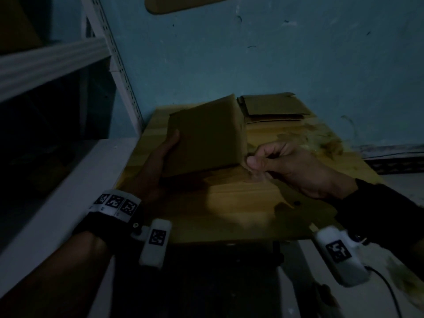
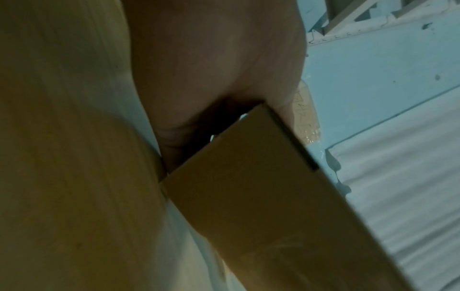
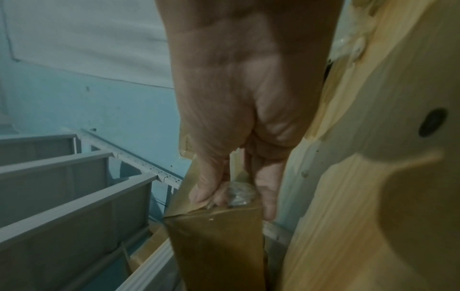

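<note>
A brown cardboard box (image 1: pixel 206 138) stands tilted on the wooden table (image 1: pixel 241 210), one edge down. My left hand (image 1: pixel 160 161) grips its left side, thumb on the near face and fingers behind. The left wrist view shows the box (image 2: pixel 248 187) wedged against my left hand (image 2: pixel 211 69). My right hand (image 1: pixel 259 161) pinches at the box's lower right corner. In the right wrist view the thumb and forefinger of my right hand (image 3: pixel 224 198) squeeze a crumpled bit of clear tape (image 3: pixel 239 194) at the corner of the box (image 3: pixel 216 246).
Flattened cardboard (image 1: pixel 273 106) lies at the back of the table against the blue wall. A white metal shelf rack (image 1: pixel 52 58) stands close on the left. The table's surface is peeling at the right (image 1: pixel 321 138). The room is dim.
</note>
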Tool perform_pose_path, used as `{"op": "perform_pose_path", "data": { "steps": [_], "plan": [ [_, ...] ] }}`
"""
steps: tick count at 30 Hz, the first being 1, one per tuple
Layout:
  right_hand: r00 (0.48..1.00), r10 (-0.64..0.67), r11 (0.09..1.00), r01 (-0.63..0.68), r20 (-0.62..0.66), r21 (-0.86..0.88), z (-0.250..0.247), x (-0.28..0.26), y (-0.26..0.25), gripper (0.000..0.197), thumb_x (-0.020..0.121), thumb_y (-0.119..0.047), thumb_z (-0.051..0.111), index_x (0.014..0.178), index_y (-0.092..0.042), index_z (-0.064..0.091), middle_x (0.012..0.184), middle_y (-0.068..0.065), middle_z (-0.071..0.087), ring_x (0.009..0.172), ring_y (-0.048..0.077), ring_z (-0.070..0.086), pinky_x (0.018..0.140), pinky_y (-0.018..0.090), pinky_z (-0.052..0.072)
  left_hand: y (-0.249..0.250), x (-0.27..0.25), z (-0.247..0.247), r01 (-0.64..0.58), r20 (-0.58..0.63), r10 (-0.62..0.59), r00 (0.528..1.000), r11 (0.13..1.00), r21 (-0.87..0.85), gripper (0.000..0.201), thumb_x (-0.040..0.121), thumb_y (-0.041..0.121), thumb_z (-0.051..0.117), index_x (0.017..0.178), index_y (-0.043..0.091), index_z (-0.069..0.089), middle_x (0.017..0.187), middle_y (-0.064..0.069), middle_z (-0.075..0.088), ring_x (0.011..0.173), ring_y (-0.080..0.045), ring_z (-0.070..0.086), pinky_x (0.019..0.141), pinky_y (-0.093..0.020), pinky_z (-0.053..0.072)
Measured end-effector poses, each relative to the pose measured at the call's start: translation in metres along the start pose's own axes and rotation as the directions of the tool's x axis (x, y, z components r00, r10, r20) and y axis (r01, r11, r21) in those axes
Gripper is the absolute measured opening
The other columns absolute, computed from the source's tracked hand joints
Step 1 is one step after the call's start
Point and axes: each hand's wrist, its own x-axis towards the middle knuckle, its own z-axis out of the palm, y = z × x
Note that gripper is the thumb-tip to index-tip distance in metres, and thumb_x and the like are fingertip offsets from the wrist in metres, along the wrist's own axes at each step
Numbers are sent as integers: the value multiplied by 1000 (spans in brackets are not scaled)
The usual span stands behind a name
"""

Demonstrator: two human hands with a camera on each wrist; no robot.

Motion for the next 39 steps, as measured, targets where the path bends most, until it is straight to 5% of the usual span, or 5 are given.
{"op": "perform_pose_path", "data": {
  "steps": [7,11,14,25,39],
  "plan": [
    [998,-61,997,60,-19,-46,-4,-1,2,16,84,-13,71,69,-8,72,68,11,67,64,18,58,65,23,51,1,-1,2,20,1,-21,1000,999,49,47,93,55,56,126,23,59,110,-13,75,96,-35,74,84,-57,58],
    [986,-107,992,98,-128,-76,-4,2,1,18,81,-16,73,70,-2,70,67,9,69,63,13,63,66,23,54,7,3,6,-89,-78,112,991,962,257,40,91,57,55,114,26,63,113,-5,74,95,-21,74,74,-34,60],
    [959,-205,965,164,-196,-207,-1,5,-1,25,82,-18,75,72,4,69,68,15,70,64,18,64,68,22,54,9,12,5,-240,-122,316,941,877,417,67,90,56,59,144,19,47,138,-4,60,112,-12,64,81,-22,58],
    [915,-369,856,265,-164,-444,32,33,2,19,84,-15,78,71,-3,72,68,9,69,61,22,64,56,26,50,11,18,28,-232,-96,416,904,668,708,153,48,77,77,155,31,-23,164,-8,-4,150,-32,7,117,-56,21],
    [946,-315,872,256,-79,-418,32,33,-1,26,80,-23,78,74,2,73,73,19,71,69,42,66,63,49,54,8,36,-2,-353,-21,464,886,701,620,135,39,76,90,153,45,24,149,-5,43,133,-30,49,100,-54,51]
  ]
}}
